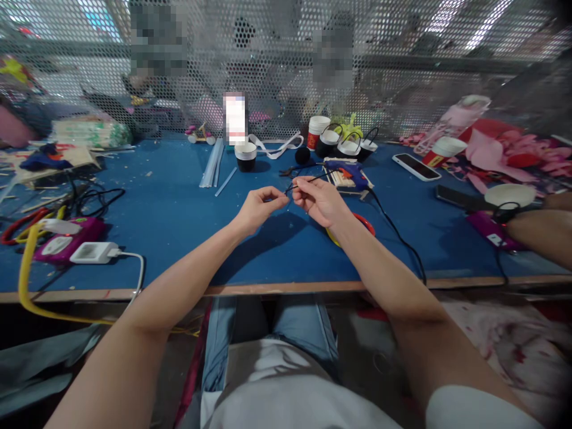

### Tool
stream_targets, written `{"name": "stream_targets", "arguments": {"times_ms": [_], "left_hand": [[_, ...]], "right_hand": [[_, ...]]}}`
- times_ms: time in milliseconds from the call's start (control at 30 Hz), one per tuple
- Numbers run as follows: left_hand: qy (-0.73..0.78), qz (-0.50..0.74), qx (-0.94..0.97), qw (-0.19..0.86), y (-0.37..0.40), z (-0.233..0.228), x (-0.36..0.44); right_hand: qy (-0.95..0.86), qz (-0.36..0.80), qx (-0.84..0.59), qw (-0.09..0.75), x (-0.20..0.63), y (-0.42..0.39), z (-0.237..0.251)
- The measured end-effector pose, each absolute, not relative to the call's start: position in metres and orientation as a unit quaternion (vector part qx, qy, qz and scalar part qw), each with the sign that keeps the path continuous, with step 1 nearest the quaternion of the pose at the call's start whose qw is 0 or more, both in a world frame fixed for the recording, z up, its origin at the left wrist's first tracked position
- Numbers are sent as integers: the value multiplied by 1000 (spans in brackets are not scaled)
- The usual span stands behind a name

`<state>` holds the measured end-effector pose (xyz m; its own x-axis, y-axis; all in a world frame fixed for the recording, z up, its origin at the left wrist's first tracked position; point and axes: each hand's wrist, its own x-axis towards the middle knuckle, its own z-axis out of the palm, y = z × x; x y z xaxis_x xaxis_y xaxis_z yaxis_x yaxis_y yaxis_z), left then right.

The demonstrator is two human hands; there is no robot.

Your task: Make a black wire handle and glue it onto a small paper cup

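My left hand (pixel 259 208) and my right hand (pixel 318 199) meet above the middle of the blue table (pixel 179 208). Both pinch a thin black wire (pixel 308 179) that runs up and to the right from my fingertips. The fingers of both hands are closed on it. Under my right wrist lies a red and yellow ring (pixel 364 221), partly hidden. A blue glue gun (pixel 351 173) rests on a bundle of wooden sticks just beyond my right hand, with its black cord (pixel 397 235) trailing to the table's front edge.
Small black-and-white paper cups (pixel 245 156) and several more (pixel 346 145) stand at the back. A phone (pixel 416 166) lies at right. A purple power strip (pixel 67 243) with a white charger (pixel 92 252) sits at left. Another person's arm (pixel 540 229) rests at far right. A mesh screen (pixel 402 65) closes the back.
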<state>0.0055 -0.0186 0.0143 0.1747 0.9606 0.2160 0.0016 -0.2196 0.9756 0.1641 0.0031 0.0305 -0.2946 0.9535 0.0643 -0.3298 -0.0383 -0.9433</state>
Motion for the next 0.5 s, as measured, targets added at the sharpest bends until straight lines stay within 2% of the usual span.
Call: {"name": "stream_targets", "arguments": {"times_ms": [167, 500], "left_hand": [[398, 495, 603, 483, -18, 13, 5], [402, 497, 605, 474, -15, 14, 1]], "right_hand": [[-478, 688, -300, 456, 165, 3, 31], [-514, 666, -313, 441, 170, 2, 34]]}}
